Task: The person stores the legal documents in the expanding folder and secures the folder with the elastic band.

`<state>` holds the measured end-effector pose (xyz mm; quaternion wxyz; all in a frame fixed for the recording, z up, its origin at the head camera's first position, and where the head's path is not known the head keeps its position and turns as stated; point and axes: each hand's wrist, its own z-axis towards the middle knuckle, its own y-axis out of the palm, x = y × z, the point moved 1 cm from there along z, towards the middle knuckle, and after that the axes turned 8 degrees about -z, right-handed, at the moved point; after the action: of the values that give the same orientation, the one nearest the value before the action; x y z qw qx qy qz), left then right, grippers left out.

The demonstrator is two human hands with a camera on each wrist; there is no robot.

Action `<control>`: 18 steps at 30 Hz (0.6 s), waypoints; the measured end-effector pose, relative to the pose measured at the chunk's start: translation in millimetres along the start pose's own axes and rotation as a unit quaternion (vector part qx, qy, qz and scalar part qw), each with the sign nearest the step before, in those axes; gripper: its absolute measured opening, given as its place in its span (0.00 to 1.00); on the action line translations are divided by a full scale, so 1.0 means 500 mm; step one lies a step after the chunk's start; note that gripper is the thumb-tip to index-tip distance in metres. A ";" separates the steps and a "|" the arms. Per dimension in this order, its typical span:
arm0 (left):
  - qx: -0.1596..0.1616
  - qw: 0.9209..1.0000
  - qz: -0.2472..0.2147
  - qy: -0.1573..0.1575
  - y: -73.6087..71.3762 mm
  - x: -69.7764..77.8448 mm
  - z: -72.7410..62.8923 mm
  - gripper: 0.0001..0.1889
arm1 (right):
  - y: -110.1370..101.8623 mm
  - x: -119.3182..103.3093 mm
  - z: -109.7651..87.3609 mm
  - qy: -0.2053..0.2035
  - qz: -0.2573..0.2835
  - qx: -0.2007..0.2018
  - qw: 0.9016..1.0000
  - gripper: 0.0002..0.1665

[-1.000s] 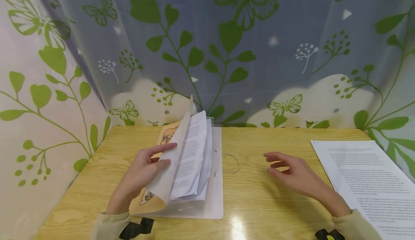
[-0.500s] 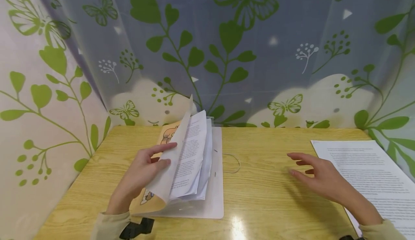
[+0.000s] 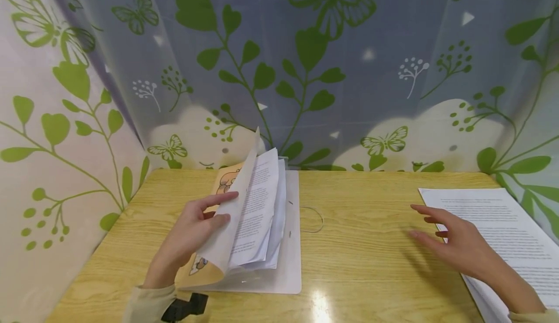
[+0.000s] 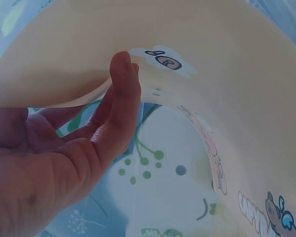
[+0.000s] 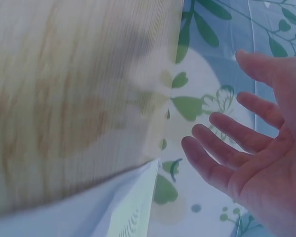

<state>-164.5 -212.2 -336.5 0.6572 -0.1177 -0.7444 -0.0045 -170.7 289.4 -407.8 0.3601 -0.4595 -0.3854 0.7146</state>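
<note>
A: Where is the folder (image 3: 291,265)?

B: On the table (image 3: 362,245), its peach cover (image 3: 220,246) bent up along the left side so that the white inner face shows. Printed sheets (image 3: 257,206) stand tilted inside it, fanned a little apart.

A: What is the left hand (image 3: 194,228) doing there?

B: Gripping that cover at the folder's left side. Index finger and thumb lie on the white face; the wrist view shows another finger against the peach face, next to a cartoon print (image 4: 167,61).

A: And the right hand (image 3: 458,240)?

B: Well to the right of the folder, at the level of its middle. The fingers are loosely spread and slightly bent, with nothing in them.

A: Anything near it?

B: The pages (image 3: 519,235), farther right of the folder, printed and lying flat. The hand and forearm overlap their left edge in the head view; whether they touch I cannot tell.

A: What else sits around the folder?

B: A thin cord (image 3: 323,220) loops out just beside its right edge. Behind it hangs a curtain (image 3: 375,71) with green leaves and butterflies.
</note>
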 end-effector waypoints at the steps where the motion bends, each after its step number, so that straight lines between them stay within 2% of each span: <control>1: 0.000 1.000 0.000 0.000 0.000 0.000 0.000 0.27 | -0.002 0.004 -0.002 0.005 -0.002 -0.002 1.000 0.33; 5: 0.001 1.000 0.000 0.002 0.000 0.000 0.000 0.27 | -0.013 0.025 -0.012 0.018 -0.017 -0.005 1.000 0.35; 11: 0.001 1.000 0.005 0.004 0.002 0.000 0.001 0.27 | -0.025 0.059 -0.030 0.033 -0.047 0.017 0.998 0.35; 18: 0.006 1.000 0.015 0.003 0.004 0.001 0.001 0.27 | -0.042 0.082 -0.044 0.082 -0.070 0.001 0.994 0.38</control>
<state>-164.6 -210.3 -336.4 0.6599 -0.1244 -0.7409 0.0095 -159.7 339.3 -410.8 0.4402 -0.4881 -0.3853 0.6477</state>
